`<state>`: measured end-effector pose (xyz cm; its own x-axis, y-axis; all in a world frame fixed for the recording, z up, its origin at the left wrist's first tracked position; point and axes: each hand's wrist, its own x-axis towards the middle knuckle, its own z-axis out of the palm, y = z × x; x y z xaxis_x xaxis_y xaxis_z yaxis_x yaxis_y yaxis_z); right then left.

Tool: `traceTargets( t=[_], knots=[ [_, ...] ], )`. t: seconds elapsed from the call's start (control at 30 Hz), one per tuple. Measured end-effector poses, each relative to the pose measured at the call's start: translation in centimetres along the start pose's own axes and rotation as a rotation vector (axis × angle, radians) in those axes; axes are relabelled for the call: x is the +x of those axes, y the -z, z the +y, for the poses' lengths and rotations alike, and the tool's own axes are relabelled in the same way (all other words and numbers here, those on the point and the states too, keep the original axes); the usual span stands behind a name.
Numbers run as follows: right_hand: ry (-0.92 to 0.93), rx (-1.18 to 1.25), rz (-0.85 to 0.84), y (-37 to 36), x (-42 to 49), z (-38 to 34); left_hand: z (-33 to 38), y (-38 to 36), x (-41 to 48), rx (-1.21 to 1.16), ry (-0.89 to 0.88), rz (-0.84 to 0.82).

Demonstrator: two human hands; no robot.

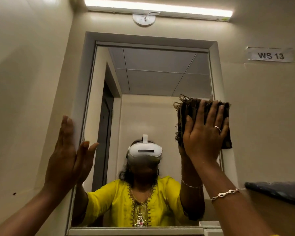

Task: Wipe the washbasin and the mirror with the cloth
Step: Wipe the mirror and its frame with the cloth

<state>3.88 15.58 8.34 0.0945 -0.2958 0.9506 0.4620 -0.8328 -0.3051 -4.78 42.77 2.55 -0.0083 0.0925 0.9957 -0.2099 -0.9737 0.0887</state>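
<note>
The wall mirror (160, 79) fills the middle of the head view inside a grey frame (85, 82). My right hand (204, 133) lies flat with fingers spread and presses a folded dark brown cloth (187, 106) against the glass at the mirror's right edge. Part of the cloth overlaps the right side of the frame. My left hand (65, 155) rests flat against the left side of the frame, fingers straight, holding nothing. The glass reflects a person in a yellow top with a white headset. The washbasin is out of view.
A strip light (158, 7) runs above the mirror. A paper label reading WS 13 (270, 55) is stuck on the right wall. A dark shelf edge (276, 191) juts in at the lower right, close to my right forearm. A side wall stands near on the left.
</note>
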Motion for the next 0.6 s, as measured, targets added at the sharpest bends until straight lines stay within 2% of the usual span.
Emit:
traceTargets(
  t=[0.13, 0.3, 0.6],
  knots=[
    [-0.053, 0.019, -0.033, -0.4, -1.2, -2.5, 0.6, 0.3, 0.0, -0.043, 0.023, 0.008],
    [0.022, 0.018, -0.055, -1.0, -3.9, -7.2, 0.9, 0.5, -0.3, -0.049, 0.060, 0.031],
    [0.140, -0.003, -0.079, -2.7, -8.2, -16.9, 0.9, 1.0, -0.1, -0.209, 0.132, 0.048]
  ],
)
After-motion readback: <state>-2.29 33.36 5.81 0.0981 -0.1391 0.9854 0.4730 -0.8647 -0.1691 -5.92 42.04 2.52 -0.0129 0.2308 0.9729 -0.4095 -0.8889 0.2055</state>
